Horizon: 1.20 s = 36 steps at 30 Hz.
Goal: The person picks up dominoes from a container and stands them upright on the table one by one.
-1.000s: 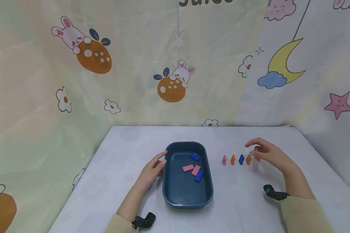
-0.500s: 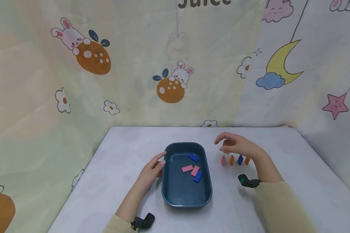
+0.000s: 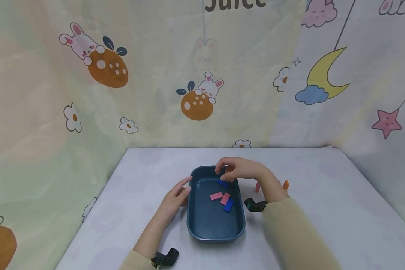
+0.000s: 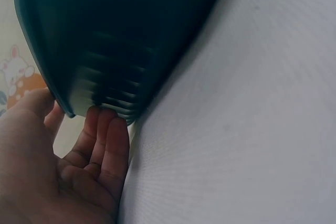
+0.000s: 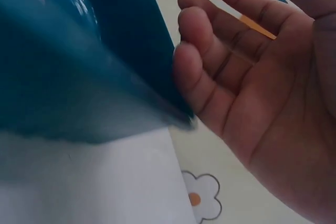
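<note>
A dark blue tray (image 3: pixel 202 230) sits mid-table with two pink blocks (image 3: pixel 221 196) and two blue blocks (image 3: pixel 228 205) inside. My left hand (image 3: pixel 188 185) rests against the tray's left wall; in the left wrist view its fingertips (image 4: pixel 107 124) touch the ribbed outer wall (image 4: pixel 121 40), thumb near the rim. My right hand (image 3: pixel 224 173) hovers over the tray's far end, just above one blue block (image 3: pixel 224 183). Its fingers (image 5: pixel 191 30) hang loosely curled and the palm shows nothing held. A pink block (image 3: pixel 257 186) and an orange block (image 3: pixel 285 185) stand on the table, right of the tray.
My right forearm (image 3: pixel 290 225) lies over the row of standing blocks and hides its middle. Printed cloth walls (image 3: pixel 87 93) close in the white table (image 3: pixel 324 210) at the back and both sides. A black wrist mount (image 3: pixel 165 258) shows near the front edge.
My right hand has swept left from the standing row of blocks to above the tray's far end. The left hand and the tray have stayed put.
</note>
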Each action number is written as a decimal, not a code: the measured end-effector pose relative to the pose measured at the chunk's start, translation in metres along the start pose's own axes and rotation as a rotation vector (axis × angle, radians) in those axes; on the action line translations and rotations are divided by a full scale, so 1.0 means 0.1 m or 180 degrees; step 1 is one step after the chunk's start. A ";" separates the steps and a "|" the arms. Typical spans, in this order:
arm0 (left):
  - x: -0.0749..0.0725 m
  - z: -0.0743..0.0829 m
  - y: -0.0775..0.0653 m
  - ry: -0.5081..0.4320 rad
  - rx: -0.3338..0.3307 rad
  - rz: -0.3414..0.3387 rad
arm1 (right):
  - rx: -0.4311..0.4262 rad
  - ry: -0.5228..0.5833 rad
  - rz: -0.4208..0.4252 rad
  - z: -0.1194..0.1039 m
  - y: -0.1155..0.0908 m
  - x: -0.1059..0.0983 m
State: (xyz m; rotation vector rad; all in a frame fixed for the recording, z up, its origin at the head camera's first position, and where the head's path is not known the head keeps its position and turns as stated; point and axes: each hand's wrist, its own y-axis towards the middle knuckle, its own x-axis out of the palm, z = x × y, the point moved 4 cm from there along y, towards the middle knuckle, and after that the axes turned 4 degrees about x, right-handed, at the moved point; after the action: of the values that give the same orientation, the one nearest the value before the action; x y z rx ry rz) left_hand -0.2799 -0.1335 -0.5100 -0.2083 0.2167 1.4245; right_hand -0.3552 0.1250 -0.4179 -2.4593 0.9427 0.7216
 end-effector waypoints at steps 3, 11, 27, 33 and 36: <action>0.01 0.02 -0.01 0.0056 -0.0026 0.0033 | 0.0043 -0.0079 -0.0115 -0.04 0.12 0.08; 0.00 0.04 -0.02 0.0121 -0.0049 0.0025 | 0.0311 -0.0031 -0.0646 -0.07 0.35 0.30; -0.01 0.04 -0.02 0.0012 0.0022 -0.0094 | 0.0447 -0.0109 -0.0663 0.04 0.59 0.58; -0.01 0.01 0.01 -0.0002 0.0014 -0.0095 | 0.0386 -0.0326 -0.0300 0.07 0.63 0.57; -0.01 0.02 0.00 0.0003 -0.0011 -0.0078 | 0.0374 -0.0394 -0.0157 0.05 0.62 0.56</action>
State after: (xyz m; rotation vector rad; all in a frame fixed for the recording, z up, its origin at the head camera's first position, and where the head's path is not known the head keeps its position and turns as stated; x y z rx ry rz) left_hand -0.2798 -0.1336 -0.5078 -0.2139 0.2120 1.4005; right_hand -0.3646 0.0575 -0.4667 -2.2995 0.8504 0.7694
